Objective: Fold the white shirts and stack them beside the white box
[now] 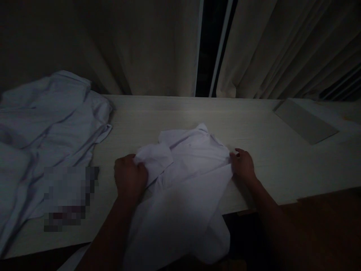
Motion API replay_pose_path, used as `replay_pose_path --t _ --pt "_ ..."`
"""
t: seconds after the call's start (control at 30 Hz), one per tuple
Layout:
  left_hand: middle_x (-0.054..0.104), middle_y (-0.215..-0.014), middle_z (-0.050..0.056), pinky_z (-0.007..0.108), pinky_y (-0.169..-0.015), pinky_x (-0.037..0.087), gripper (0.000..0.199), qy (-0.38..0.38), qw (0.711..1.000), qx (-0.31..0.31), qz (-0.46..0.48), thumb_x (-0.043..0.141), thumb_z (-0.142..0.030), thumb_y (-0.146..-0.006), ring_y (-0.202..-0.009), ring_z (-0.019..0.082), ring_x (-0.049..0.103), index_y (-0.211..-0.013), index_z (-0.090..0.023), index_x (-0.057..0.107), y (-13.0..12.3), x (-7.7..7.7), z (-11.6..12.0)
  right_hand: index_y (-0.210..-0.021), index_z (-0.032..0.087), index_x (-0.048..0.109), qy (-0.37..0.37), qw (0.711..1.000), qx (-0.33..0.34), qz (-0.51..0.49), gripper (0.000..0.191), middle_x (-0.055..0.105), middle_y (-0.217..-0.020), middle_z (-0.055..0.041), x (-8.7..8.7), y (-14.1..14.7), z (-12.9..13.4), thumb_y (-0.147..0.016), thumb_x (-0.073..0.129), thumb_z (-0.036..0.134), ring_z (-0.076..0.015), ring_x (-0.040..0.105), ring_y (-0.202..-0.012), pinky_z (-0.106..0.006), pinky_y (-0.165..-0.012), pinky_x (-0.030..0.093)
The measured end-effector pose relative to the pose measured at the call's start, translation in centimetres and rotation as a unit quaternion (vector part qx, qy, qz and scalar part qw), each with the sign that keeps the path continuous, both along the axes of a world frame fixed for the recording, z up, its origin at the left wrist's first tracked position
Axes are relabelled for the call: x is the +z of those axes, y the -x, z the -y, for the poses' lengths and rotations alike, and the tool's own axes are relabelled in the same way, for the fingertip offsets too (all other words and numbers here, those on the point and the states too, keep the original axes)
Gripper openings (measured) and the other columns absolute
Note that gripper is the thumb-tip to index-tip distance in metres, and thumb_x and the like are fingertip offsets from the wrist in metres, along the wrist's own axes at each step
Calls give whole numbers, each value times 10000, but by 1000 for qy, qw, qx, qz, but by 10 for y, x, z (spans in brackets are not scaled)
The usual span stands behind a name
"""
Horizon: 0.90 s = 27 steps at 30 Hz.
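Looks like the left hand (131, 177) and right hand (243, 165) are pinching opposite edges of the shirt (194, 162), kinda keeping it spread.

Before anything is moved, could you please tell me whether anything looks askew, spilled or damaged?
No spill or damage shows in this dim light. The pale cloth at left lies rumpled rather than flat, and the white garment in the middle hangs over the near edge of the table.

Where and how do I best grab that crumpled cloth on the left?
Probably pinch the small flap on the crumpled cloth's right edge, coming in from the right: it juts out over bare table, while the rest spreads in loose folds.
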<state>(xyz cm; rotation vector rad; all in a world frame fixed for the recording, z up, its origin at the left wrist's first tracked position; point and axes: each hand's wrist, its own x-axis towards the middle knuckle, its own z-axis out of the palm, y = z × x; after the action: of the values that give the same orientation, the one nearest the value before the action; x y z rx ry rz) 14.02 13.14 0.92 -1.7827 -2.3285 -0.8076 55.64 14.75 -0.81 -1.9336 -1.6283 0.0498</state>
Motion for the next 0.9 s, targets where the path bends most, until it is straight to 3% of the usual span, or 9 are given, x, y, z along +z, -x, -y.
replay_pose_path --t 0.13,0.27,0.33,0.4,0.53,0.6,0.7,0.8,0.9 --pt "562 -1226 139 452 -1080 355 343 -116 986 -117 -10 482 -290 -856 -1239 260 467 -1162 -157 561 -42 9 15 -1076 143 669 71 994 54 -56 447 684 -890 -123 -2 22 3 -872 500 504 -239 619 -784 -354 -728 462" --pt "516 -1375 91 475 -1141 274 364 -52 960 -270 -50 471 -358 -890 -1358 252 377 -1224 -238 553 -81 13 28 -946 147 698 65 990 49 -114 351 682 -796 -98 3 34 4 -803 573 442 -225 606 -708 -324 -647 443" --pt "402 -1492 98 528 -1156 211 475 -13 964 -257 -71 480 -437 -885 -1427 290 266 -1323 -256 488 -87 11 28 -942 154 692 47 974 60 -212 355 683 -791 -77 9 36 4 -813 560 457 -208 603 -685 -303 -613 442" --pt "325 -1537 127 549 -1140 217 586 12 976 -207 -72 466 -520 -876 -1433 321 247 -1390 -242 420 -84 9 25 -1003 162 678 37 941 69 -329 402 700 -863 -75 17 37 7 -819 557 498 -204 625 -712 -294 -608 462" --pt "547 -1327 186 448 -988 413 653 101 981 -158 -44 353 -593 -894 -1208 306 528 -1355 -140 446 -70 7 19 -1180 190 627 79 874 77 -473 488 704 -1075 -103 27 37 18 -805 596 500 -239 673 -873 -322 -669 525" --pt "632 -1177 169 408 -913 450 626 140 977 -156 -38 328 -591 -898 -1085 287 595 -1275 -126 513 -67 10 22 -1156 170 644 134 856 93 -490 470 705 -1085 -128 27 35 27 -789 629 464 -258 681 -868 -337 -668 534" --pt "662 -1111 138 379 -863 458 595 172 970 -168 -24 308 -600 -899 -1017 268 620 -1213 -158 553 -63 17 33 -1039 133 686 191 851 110 -476 391 720 -1026 -149 22 27 45 -749 672 395 -273 685 -817 -356 -669 531" --pt "670 -1089 120 379 -834 460 610 199 963 -181 -10 275 -638 -891 -981 266 632 -1213 -196 545 -58 26 48 -1008 140 698 208 862 115 -449 345 726 -1022 -128 22 18 66 -704 682 303 -278 682 -841 -376 -712 532" --pt "652 -1110 146 399 -798 469 683 206 967 -148 -15 223 -686 -872 -961 288 637 -1256 -198 507 -50 35 55 -1028 167 698 210 847 148 -464 371 721 -1057 -103 28 14 88 -663 676 228 -275 675 -887 -390 -758 530"
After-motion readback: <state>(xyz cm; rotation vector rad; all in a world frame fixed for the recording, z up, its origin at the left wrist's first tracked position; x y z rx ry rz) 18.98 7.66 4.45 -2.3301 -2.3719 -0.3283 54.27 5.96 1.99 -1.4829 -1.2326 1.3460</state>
